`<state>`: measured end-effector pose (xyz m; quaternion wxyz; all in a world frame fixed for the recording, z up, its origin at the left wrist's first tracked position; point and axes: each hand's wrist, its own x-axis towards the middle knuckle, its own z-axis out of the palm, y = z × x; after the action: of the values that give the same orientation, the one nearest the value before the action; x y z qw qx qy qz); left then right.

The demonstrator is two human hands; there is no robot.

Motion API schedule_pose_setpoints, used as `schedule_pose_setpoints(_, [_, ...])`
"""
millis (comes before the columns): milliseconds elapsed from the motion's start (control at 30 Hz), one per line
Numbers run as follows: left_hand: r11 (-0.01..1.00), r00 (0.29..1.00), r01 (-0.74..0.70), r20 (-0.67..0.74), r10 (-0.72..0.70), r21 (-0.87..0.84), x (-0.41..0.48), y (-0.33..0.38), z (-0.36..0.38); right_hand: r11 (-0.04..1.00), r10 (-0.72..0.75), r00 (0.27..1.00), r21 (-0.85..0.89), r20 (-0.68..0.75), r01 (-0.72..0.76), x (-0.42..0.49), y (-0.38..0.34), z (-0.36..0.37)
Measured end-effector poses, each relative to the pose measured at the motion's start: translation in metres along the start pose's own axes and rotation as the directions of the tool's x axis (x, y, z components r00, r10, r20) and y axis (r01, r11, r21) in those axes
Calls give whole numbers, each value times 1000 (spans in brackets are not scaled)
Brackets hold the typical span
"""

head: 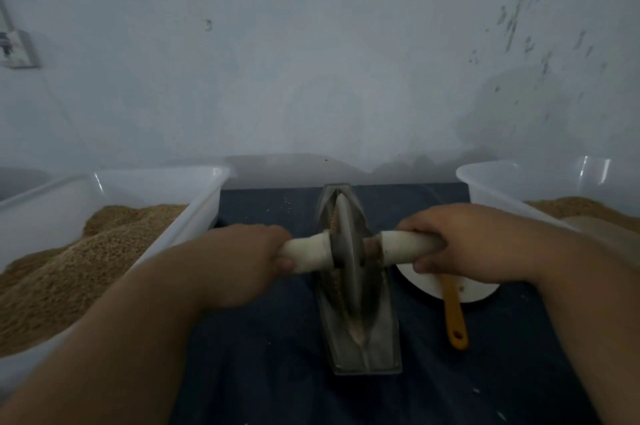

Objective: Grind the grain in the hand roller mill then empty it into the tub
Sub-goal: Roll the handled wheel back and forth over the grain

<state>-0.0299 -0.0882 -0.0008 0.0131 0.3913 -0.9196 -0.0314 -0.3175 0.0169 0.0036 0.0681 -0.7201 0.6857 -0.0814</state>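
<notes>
A metal boat-shaped trough [379, 338] lies lengthwise on the dark cloth in front of me, with some grain in its groove. A grey roller wheel [344, 251] stands upright in the groove on a pale axle. My left hand [249, 256] grips the left handle [306, 251] of the axle. My right hand [450, 237] grips the right handle [405, 246]. A white tub [204, 196] at the left holds a heap of tan grain [69, 268].
A second white tub [491, 189] with tan grain stands at the right. Beside the trough on the right lies a white plate [481, 291] with an orange-handled utensil [455, 317] across it. A pale wall rises close behind. A few stray grains dot the cloth.
</notes>
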Motion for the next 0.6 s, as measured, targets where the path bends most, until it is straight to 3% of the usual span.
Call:
schedule_pose_setpoints(133, [985,917,128,-392,-74,115,34,-2,37,978,52,942,-173,-332,-115,31,15,36])
schedule_pose_setpoints(233, [976,830,215,-532,-164,33,48,-5,58,966,74,862,-179,-502,-187,49,24,55])
schedule_pose_setpoints(400, [968,854,246,-481,-199,37,57,-13,68,963,34,834,-203,-551,-174,55,27,67])
schedule_pose_setpoints(600, [978,922,141,-381,-74,153,29,-5,34,973,26,950,-211,-312,-95,25,8,31])
